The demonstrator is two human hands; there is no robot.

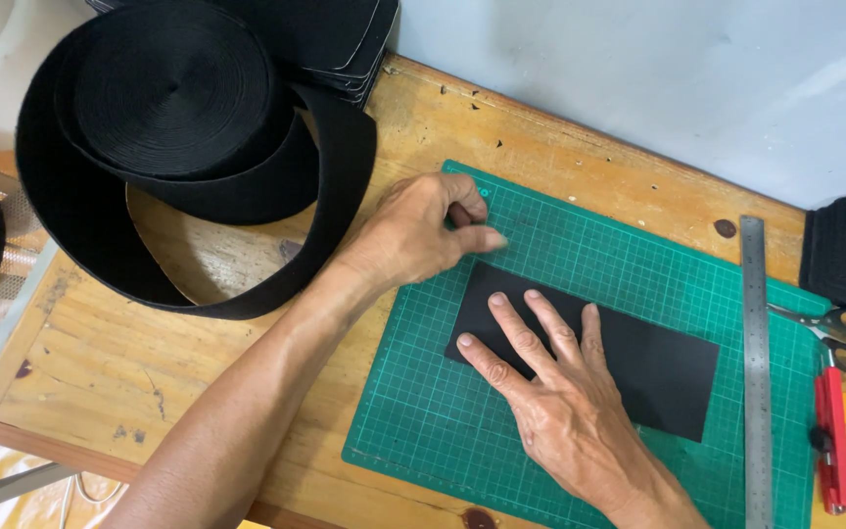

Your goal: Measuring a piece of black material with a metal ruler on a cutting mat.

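We see the right hand (552,387) pressed flat, fingers spread, on the left part of a black rectangular sheet (638,362) lying on a green gridded cutting mat (423,411). The left hand (423,230) hovers curled at the sheet's far left corner, thumb and forefinger pinched (on what, we cannot tell). To the left sits a big roll of black webbing (178,108) on the wooden table (100,362). At the right lie a steel ruler (756,372), scissors (834,333) and a red utility knife (833,441).
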